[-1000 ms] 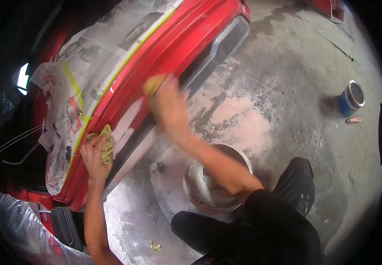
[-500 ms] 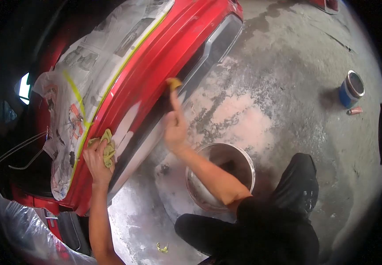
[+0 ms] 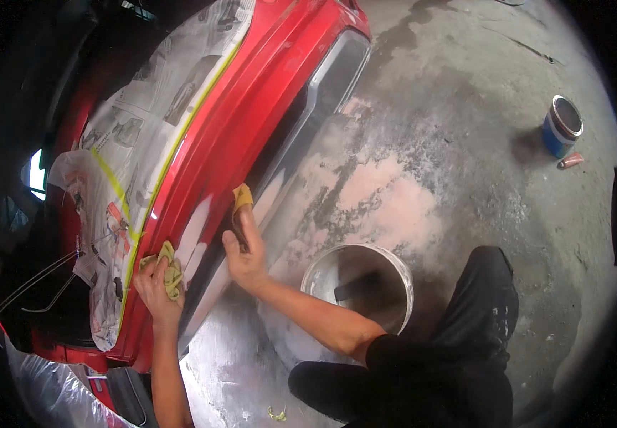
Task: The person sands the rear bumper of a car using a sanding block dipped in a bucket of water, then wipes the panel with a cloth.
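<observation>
A red car bumper (image 3: 251,107) runs diagonally across the view, with pale patches (image 3: 193,234) near its lower part. My left hand (image 3: 157,289) rests on the red surface and holds a crumpled yellow-green cloth (image 3: 171,271). To its right, my right hand (image 3: 246,250) is at the dark lower trim, fingers extended around a small yellow-orange sanding sheet (image 3: 242,195). Newspaper masking (image 3: 137,121), edged with yellow-green tape (image 3: 193,121), covers the area above the bumper.
A large round bucket (image 3: 406,285) stands on the floor by my knees, a dark item inside. On the right are a blue can (image 3: 555,139) and a small red tube (image 3: 571,161). Clear plastic sheeting (image 3: 52,389) hangs at the lower left.
My right hand has moved down and left along the bumper with the yellow-orange sheet, closer to my left hand. My left hand stays on the bumper with the cloth. The view has shifted slightly.
</observation>
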`<action>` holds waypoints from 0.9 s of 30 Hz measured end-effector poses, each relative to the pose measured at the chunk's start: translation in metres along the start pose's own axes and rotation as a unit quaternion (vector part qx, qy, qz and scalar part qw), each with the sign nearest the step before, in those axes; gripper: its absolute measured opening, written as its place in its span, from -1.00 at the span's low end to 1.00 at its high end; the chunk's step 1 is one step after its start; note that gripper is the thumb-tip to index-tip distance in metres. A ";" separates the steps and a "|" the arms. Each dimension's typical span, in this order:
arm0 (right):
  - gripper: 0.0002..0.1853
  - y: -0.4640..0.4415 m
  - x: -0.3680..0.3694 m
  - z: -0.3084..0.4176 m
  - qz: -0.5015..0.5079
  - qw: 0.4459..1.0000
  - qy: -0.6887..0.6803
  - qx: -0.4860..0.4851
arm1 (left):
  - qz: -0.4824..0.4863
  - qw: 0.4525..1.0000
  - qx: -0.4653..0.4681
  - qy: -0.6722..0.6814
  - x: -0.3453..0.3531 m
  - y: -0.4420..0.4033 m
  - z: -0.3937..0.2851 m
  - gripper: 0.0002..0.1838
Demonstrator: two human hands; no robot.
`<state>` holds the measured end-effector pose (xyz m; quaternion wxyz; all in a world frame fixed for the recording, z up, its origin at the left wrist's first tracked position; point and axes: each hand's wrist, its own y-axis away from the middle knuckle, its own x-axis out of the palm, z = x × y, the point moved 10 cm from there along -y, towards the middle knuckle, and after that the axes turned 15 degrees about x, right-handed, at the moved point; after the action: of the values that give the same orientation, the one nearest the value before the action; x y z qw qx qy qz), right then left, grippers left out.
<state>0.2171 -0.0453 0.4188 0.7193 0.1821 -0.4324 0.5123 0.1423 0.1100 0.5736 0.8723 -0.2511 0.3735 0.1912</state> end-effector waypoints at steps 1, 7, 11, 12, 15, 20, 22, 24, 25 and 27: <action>-0.38 -0.007 -0.003 0.006 -0.004 0.999 -0.024 -0.020 | -0.001 1.000 0.003 -0.002 -0.001 -0.001 -0.002 -0.37; -0.38 -0.071 -0.031 0.033 -0.039 0.998 0.043 0.021 | 0.015 1.000 -0.018 0.011 0.004 0.008 0.005 -0.36; -0.39 -0.065 -0.022 0.042 -0.036 0.994 0.068 -0.079 | 0.000 1.000 -0.006 0.000 0.004 0.008 0.005 -0.37; -0.43 -0.090 -0.046 0.043 -0.154 0.979 0.116 -0.063 | 0.006 1.000 -0.006 0.003 0.003 0.009 0.005 -0.37; -0.57 -0.179 -0.090 0.058 -0.128 0.987 -0.052 0.075 | 0.021 1.000 -0.016 0.011 0.009 0.008 0.007 -0.36; -0.49 -0.107 -0.081 -0.020 -0.179 0.976 0.057 0.108 | 0.028 0.999 -0.027 0.009 0.008 0.009 0.009 -0.36; -0.48 -0.129 -0.087 0.011 -0.175 0.975 0.076 0.109 | 0.018 0.999 -0.022 0.013 0.007 0.009 0.008 -0.35; -0.47 -0.160 -0.098 0.035 -0.171 0.979 0.037 0.108 | 0.017 1.000 -0.012 0.010 0.004 0.006 0.005 -0.35; -0.48 -0.172 -0.102 0.042 -0.160 0.980 -0.065 0.100 | 0.016 1.000 -0.009 0.011 0.004 0.004 0.004 -0.35; -0.48 -0.173 -0.097 0.047 -0.123 0.968 -0.204 0.085 | 0.015 1.000 -0.006 0.017 0.005 0.001 0.004 -0.34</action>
<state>0.3416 -0.2054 0.3982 0.6553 0.3948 -0.4992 0.4068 0.1470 0.1137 0.5716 0.8615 -0.2533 0.3907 0.2025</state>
